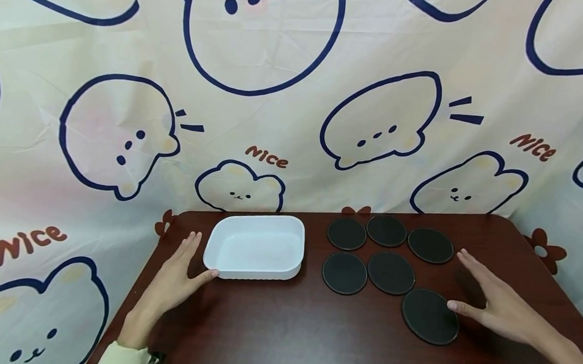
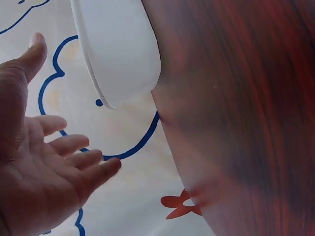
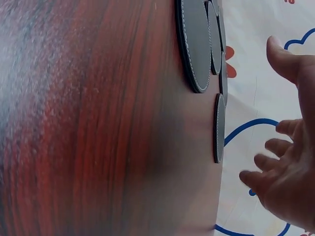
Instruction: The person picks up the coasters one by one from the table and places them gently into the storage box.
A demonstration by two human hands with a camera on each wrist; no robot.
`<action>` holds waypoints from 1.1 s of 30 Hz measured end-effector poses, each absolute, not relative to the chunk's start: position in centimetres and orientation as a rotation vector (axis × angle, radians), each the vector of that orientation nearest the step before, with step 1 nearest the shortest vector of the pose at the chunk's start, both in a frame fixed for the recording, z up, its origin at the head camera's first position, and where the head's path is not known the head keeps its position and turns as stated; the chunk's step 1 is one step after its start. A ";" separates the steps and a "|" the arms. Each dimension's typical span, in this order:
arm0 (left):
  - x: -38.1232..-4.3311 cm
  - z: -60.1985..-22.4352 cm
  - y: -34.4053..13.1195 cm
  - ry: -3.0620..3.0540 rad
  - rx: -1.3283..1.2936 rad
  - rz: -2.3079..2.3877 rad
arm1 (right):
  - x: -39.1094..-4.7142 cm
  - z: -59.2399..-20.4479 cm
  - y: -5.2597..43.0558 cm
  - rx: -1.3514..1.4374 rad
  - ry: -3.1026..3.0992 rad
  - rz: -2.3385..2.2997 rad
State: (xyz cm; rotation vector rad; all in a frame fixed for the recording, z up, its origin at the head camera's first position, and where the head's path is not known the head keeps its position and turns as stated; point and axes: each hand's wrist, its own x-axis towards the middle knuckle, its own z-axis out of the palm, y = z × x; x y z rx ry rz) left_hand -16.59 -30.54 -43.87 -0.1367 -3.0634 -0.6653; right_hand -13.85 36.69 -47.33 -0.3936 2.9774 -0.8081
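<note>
A white rectangular tray (image 1: 253,274) sits at the back left of the dark wooden table. Beside its left end is my left hand (image 1: 172,280), thumb and fingers spread, holding nothing; its palm (image 2: 44,177) shows in the left wrist view. Several round black coasters lie flat to the right of the tray, mostly in two rows, with one coaster (image 1: 430,317) nearest the front. My right hand (image 1: 501,306) is over the table's right side, fingers extended and holding nothing. Its thumb tip appears at that coaster's edge; whether they touch, I cannot tell. Stitched rims show on the coasters (image 3: 197,49) in the right wrist view.
A pale cloth (image 1: 295,121) printed with blue-outlined bears hangs behind and beside the table. The dark reddish-brown tabletop (image 1: 282,332) stretches in front of the tray and coasters. A dark band (image 1: 156,361) is on the left wrist.
</note>
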 end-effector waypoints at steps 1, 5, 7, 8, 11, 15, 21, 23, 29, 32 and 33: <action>-16.6 -43.9 -30.6 -3.054 -0.149 -0.672 | -13.9 -47.3 36.6 -0.400 2.982 -0.802; -16.9 -44.3 -30.9 -3.022 -0.189 -0.694 | -13.9 -47.2 36.5 -0.411 3.003 -0.794; -16.9 -44.5 -31.0 -3.013 -0.196 -0.708 | -13.9 -47.3 36.5 -0.414 3.017 -0.789; -16.9 -44.5 -31.1 -3.011 -0.200 -0.713 | -13.9 -47.3 36.5 -0.416 3.025 -0.783; -17.1 -44.8 -31.3 -3.009 -0.191 -0.749 | -13.9 -47.5 36.6 -0.415 3.029 -0.779; -17.4 -45.1 -31.6 -3.003 -0.165 -0.811 | -13.9 -47.8 36.7 -0.415 2.964 -0.858; -17.8 -45.7 -31.7 -2.998 -0.105 -0.929 | -14.2 -48.2 36.7 -0.386 2.867 -0.989; -17.9 -45.9 -31.6 -2.994 -0.086 -0.973 | -14.3 -48.4 36.6 -0.387 2.835 -1.024; -18.2 -46.2 -31.5 -2.981 -0.030 -1.060 | -14.7 -49.0 36.2 -0.390 2.784 -1.074; -18.3 -46.3 -31.5 -2.983 -0.012 -1.074 | -14.8 -49.1 35.9 -0.397 2.756 -1.104; -18.3 -46.3 -31.4 -2.983 -0.007 -1.077 | -14.8 -49.1 35.8 -0.406 2.745 -1.112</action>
